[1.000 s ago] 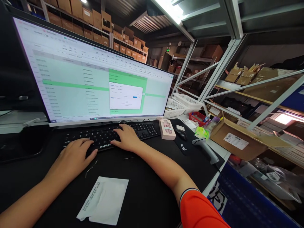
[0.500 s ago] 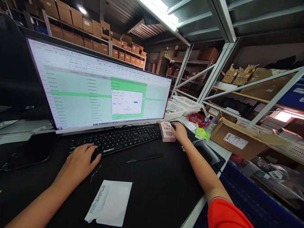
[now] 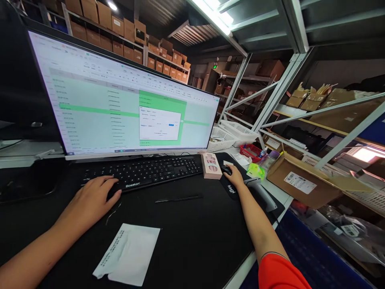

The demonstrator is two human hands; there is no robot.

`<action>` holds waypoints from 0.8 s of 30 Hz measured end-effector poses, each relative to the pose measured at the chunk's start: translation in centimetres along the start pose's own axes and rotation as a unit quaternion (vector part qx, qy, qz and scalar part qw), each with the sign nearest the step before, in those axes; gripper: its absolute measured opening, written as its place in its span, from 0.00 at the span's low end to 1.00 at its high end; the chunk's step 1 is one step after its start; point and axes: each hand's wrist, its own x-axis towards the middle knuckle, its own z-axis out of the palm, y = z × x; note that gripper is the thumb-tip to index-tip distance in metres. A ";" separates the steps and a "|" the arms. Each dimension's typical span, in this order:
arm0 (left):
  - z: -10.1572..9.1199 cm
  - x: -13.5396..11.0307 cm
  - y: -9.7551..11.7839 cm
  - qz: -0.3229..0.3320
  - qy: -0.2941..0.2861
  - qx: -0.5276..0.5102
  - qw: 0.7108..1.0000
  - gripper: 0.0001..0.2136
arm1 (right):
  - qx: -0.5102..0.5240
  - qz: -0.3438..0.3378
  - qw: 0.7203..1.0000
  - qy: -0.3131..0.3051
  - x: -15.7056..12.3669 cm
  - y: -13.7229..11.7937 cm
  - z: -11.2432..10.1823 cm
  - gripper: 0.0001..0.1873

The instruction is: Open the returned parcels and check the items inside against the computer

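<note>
My left hand [image 3: 90, 200] rests on the left end of the black keyboard [image 3: 150, 170], fingers curled loosely over the keys and holding nothing. My right hand [image 3: 234, 176] lies over the black mouse [image 3: 226, 169] on the mouse pad [image 3: 231, 188], fingers wrapped round it. A wide monitor [image 3: 120, 104] stands behind the keyboard and shows a green spreadsheet with a white dialog box. A small pink box [image 3: 211, 165] sits between the keyboard and the mouse.
A white paper packet [image 3: 129, 255] and a thin black stick [image 3: 177, 198] lie on the black desk mat. A grey barcode scanner [image 3: 261, 192], an open cardboard box [image 3: 300, 180], white baskets [image 3: 231, 132] and metal shelving stand to the right.
My right hand left the keyboard, swung right past the pink box and settled on the mouse. My left hand stayed on the keyboard.
</note>
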 end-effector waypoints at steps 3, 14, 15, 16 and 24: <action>-0.3 -0.1 0.2 -0.007 -0.004 -0.006 1.000 0.34 | 0.001 -0.011 1.000 -0.001 -0.3 0.2 -0.1 0.28; -0.9 -0.1 0.8 -0.014 -0.005 -0.005 1.000 0.32 | -0.022 -0.023 0.999 -0.005 -0.5 -0.2 0.1 0.19; -0.9 -0.1 0.8 -0.013 -0.006 -0.005 1.000 0.32 | -0.025 -0.023 0.999 -0.005 -0.5 -0.2 0.1 0.19; -0.8 -0.1 0.8 -0.012 -0.007 -0.005 1.000 0.32 | -0.027 -0.023 0.999 -0.006 -0.5 -0.2 0.1 0.18; -0.9 0.1 0.9 -0.014 -0.008 -0.008 1.000 0.32 | -0.037 -0.014 0.999 -0.012 -0.5 -0.3 -0.1 0.19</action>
